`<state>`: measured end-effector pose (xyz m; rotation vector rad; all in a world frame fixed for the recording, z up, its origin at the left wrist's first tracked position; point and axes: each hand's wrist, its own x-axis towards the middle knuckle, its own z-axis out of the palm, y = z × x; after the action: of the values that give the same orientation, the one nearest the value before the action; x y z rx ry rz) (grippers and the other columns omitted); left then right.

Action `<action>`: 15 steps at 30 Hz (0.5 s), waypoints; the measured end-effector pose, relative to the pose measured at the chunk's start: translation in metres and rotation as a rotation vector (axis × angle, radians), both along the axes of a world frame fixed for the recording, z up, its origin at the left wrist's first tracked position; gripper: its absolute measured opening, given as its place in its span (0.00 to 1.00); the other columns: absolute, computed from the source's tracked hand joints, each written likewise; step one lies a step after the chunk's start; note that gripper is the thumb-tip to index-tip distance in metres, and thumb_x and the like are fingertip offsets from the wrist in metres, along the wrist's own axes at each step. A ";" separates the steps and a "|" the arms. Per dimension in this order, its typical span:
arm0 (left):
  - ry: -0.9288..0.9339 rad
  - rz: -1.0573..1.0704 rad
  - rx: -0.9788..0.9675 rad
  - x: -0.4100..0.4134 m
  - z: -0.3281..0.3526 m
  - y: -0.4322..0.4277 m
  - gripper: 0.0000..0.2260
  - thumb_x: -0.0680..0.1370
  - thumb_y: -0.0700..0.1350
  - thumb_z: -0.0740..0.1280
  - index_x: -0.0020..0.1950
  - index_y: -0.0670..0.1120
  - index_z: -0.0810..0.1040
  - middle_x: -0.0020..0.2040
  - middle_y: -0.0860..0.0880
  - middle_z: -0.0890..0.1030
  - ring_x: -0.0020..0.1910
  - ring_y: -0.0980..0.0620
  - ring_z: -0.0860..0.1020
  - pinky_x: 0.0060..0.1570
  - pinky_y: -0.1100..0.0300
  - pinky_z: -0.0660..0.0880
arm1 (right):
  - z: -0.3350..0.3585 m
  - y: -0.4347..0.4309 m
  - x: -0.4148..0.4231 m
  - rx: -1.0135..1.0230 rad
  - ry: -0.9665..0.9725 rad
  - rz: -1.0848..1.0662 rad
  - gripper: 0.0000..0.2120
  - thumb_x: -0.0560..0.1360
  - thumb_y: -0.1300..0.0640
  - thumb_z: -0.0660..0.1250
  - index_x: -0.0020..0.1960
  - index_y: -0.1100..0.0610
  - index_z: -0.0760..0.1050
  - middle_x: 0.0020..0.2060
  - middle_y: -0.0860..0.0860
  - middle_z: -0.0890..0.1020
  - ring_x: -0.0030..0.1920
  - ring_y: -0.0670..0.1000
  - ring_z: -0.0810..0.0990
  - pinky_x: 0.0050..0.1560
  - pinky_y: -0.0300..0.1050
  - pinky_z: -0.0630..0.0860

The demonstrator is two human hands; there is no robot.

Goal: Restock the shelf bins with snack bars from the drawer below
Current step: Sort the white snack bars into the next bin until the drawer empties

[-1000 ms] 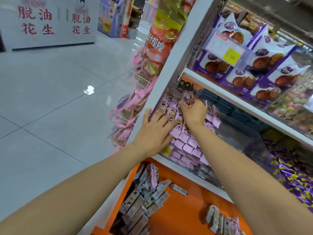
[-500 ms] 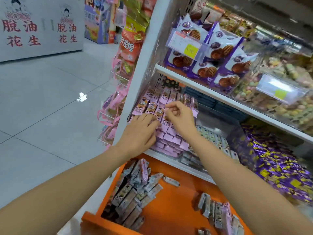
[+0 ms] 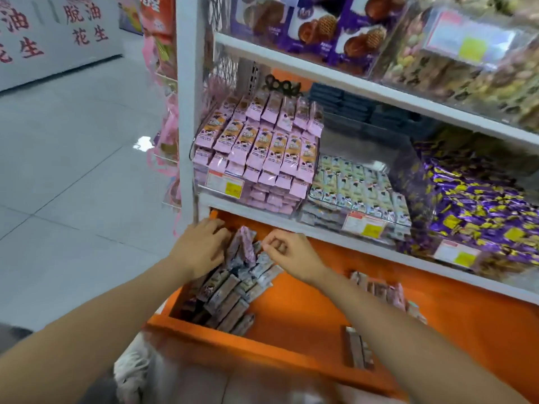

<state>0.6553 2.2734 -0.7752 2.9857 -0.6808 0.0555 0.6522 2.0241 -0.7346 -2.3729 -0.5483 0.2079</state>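
Drawer: the orange drawer (image 3: 306, 310) is pulled open, and both hands are over its back left part
Bars: the pile of bars (image 3: 227, 293) fills the left side of the drawer, from its front edge to its back left corner
Standing bar: one pink bar (image 3: 247, 243) stands on end at the back of the drawer, between the two hands
Left hand: the left hand (image 3: 199, 247) is at the back left corner of the drawer; it is released, with the fingers only a little bent, and rests on top of the pile
Right hand: the right hand (image 3: 291, 256) is over the back of the drawer, just right of the standing bar; the fingers are curled in, but I cannot tell if they pinch a wrapper or nothing
Other bars: a small row (image 3: 382, 290) lies at the right of the drawer, partly behind the right forearm, and a few more (image 3: 357, 351) lie near its front edge
Bin: the clear bin (image 3: 262, 196) is directly above the back of the drawer, and pink packs (image 3: 262, 153) fill it in tidy rows
Cream packs: they (image 3: 358, 188) are above the drawer too, just right of the bin
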 end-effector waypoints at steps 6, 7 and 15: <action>0.140 0.059 0.017 -0.015 -0.047 0.027 0.30 0.72 0.56 0.56 0.65 0.38 0.77 0.67 0.37 0.75 0.61 0.35 0.78 0.56 0.41 0.77 | -0.065 0.020 0.030 -0.166 0.280 -0.046 0.20 0.80 0.52 0.64 0.70 0.53 0.68 0.64 0.56 0.71 0.59 0.55 0.73 0.57 0.46 0.71; 0.170 0.067 -0.017 -0.017 -0.053 0.029 0.30 0.73 0.56 0.56 0.68 0.38 0.75 0.71 0.37 0.71 0.64 0.35 0.76 0.59 0.41 0.75 | -0.077 0.024 0.034 -0.191 0.337 -0.045 0.22 0.80 0.51 0.64 0.73 0.51 0.66 0.69 0.56 0.66 0.64 0.58 0.70 0.61 0.49 0.69; 0.113 0.106 -0.172 -0.019 -0.064 0.029 0.31 0.76 0.56 0.56 0.74 0.40 0.68 0.77 0.38 0.60 0.71 0.37 0.69 0.67 0.47 0.67 | -0.144 0.052 0.066 -0.235 0.580 -0.100 0.33 0.78 0.43 0.65 0.78 0.48 0.56 0.78 0.56 0.54 0.67 0.63 0.68 0.66 0.53 0.70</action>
<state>0.6360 2.3022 -0.8389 2.8314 -0.4792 -0.0452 0.7187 2.0758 -0.8785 -2.3933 -0.1307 0.9194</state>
